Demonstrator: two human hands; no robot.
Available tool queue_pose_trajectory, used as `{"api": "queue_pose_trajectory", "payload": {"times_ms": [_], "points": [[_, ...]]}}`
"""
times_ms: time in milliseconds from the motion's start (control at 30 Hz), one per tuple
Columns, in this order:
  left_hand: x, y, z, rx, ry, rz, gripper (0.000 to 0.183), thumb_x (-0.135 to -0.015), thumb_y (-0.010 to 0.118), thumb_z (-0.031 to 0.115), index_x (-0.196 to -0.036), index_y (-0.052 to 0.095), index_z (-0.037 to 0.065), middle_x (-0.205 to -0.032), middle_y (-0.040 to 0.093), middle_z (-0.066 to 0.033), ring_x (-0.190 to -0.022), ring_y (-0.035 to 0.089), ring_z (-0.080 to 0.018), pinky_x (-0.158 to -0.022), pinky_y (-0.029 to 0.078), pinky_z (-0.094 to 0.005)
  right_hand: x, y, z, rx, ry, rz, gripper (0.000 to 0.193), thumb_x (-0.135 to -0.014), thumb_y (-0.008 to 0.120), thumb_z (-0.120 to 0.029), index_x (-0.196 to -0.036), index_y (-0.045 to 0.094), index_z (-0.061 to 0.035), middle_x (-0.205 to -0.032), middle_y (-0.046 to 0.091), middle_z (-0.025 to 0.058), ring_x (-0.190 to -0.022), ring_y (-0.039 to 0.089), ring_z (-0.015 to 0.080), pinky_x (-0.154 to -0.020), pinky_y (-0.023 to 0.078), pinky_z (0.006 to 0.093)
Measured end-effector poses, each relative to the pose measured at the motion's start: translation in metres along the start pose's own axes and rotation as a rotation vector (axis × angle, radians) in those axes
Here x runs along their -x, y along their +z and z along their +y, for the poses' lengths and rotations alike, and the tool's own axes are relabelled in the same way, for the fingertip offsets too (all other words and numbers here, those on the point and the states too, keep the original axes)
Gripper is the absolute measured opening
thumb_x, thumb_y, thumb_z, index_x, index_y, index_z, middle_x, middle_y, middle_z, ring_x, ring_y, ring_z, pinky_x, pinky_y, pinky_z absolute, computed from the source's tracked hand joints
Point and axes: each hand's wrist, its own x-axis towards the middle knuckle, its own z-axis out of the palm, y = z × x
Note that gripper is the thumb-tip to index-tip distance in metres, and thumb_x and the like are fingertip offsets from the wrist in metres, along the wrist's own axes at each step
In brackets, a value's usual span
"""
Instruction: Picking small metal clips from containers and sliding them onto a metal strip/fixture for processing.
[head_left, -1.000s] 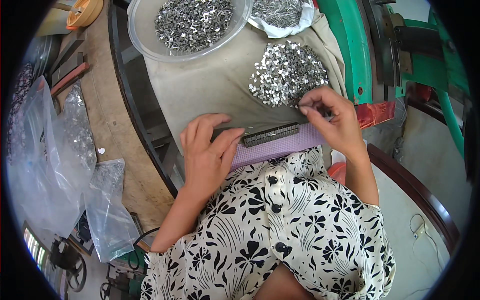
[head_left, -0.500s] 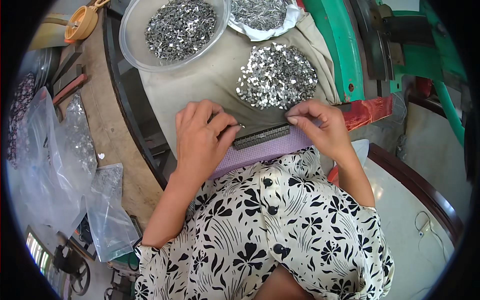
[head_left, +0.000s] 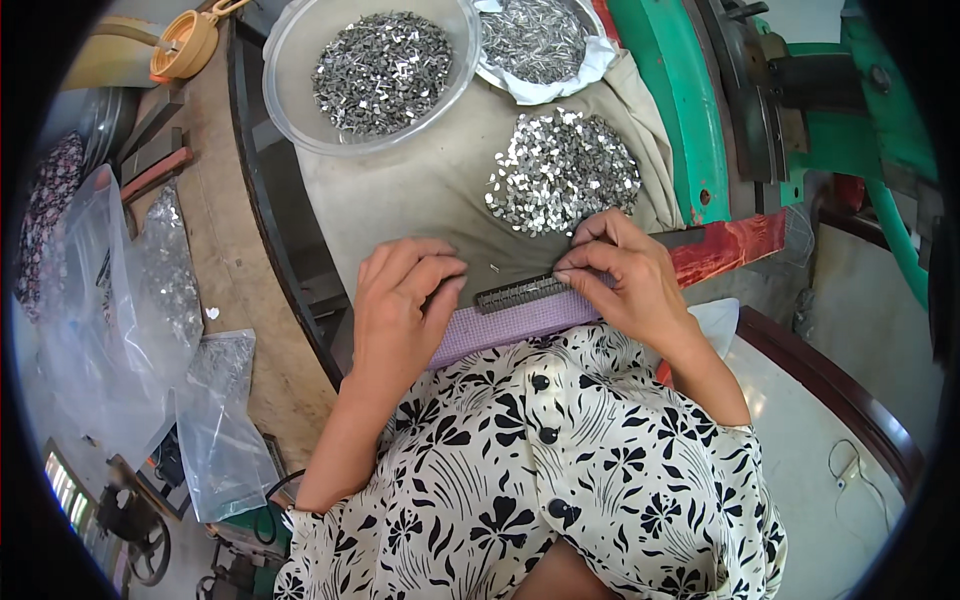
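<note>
A dark, narrow metal strip (head_left: 515, 294) with a row of small slots or pieces along it lies on a purple textured pad (head_left: 490, 330) close to my body. My right hand (head_left: 630, 272) has thumb and forefinger pinched at the strip's right end. Whatever those fingertips hold is too small to make out. To the left of the strip, my left hand (head_left: 395, 305) hovers with curled fingers, thumb and forefinger slightly apart and nothing visible between them. One tiny metal piece (head_left: 494, 268) lies on the cloth just beyond the strip. Farther off is a loose heap of small shiny metal pieces (head_left: 565, 172).
A clear plastic tub (head_left: 290, 125) of dark metal bits and a lined bowl (head_left: 535, 92) of thin metal pins stand at the back. Green machinery (head_left: 665, 110) borders the right. Plastic bags (head_left: 215, 430) and an orange-handled strainer-like item (head_left: 185, 45) are at left.
My left hand has drawn slightly down and away from a tiny piece that was at its fingertips. My right hand has come down onto the strip's right end. The view has shifted slightly.
</note>
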Motion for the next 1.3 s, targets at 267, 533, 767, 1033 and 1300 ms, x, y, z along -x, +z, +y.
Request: {"api": "queue_pose_trajectory", "payload": {"times_ms": [267,533,767,1033,1300], "points": [[0.014,0.0,0.0,0.065,-0.059,0.058,0.013,-0.077,0.073,0.003,-0.089,0.069,0.005,-0.112,0.068,-0.003,-0.099,0.062,-0.0256,-0.089,0.047,-0.0362,0.0,0.001,0.0,0.032,-0.078,0.054,0.013,-0.076,0.078,-0.006,-0.088,0.074,-0.0041,-0.085,0.062,0.0061,-0.078,0.063,0.0208,-0.067,0.05,0.0313],[0.023,0.001,0.0,0.158,-0.147,0.083,0.015,-0.08,0.071,-0.004,-0.094,0.068,0.0,-0.121,0.066,-0.0139,-0.107,0.066,-0.0245,-0.089,0.053,-0.0319,-0.04,0.001,-0.015,0.105,-0.443,0.009,0.018,-0.07,0.079,-0.012,-0.087,0.077,-0.014,-0.084,0.061,0.0003,-0.075,0.061,0.0195,-0.063,0.047,0.0329],[0.028,0.004,-0.003,0.153,-0.143,0.09,0.015,-0.08,0.071,-0.004,-0.094,0.068,0.0,-0.122,0.065,-0.0144,-0.108,0.065,-0.026,-0.09,0.053,-0.0329,-0.064,0.01,-0.018,0.326,-0.592,-0.177,0.012,-0.068,0.077,-0.021,-0.079,0.073,-0.0177,-0.088,0.058,-0.0035,-0.082,0.057,0.0164,-0.069,0.044,0.0325],[0.025,0.008,-0.005,0.123,-0.098,0.151,0.012,-0.077,0.073,0.003,-0.089,0.069,0.005,-0.12,0.066,-0.0064,-0.092,0.066,-0.0249,-0.078,0.053,-0.0349,-0.062,0.015,-0.019,0.291,-0.52,-0.127,0.013,-0.071,0.077,-0.016,-0.081,0.071,-0.0113,-0.089,0.058,0.0,-0.086,0.056,0.0212,-0.074,0.044,0.0349],[0.025,0.008,-0.002,0.132,-0.122,0.082,0.016,-0.078,0.071,-0.005,-0.094,0.069,0.0,-0.123,0.061,-0.0151,-0.11,0.062,-0.0278,-0.091,0.05,-0.0341,-0.028,-0.032,0.001,0.0,-0.209,-0.024,0.012,-0.074,0.076,-0.007,-0.083,0.07,-0.0041,-0.105,0.06,0.0076,-0.1,0.052,0.0278,-0.085,0.044,0.0374]]}}
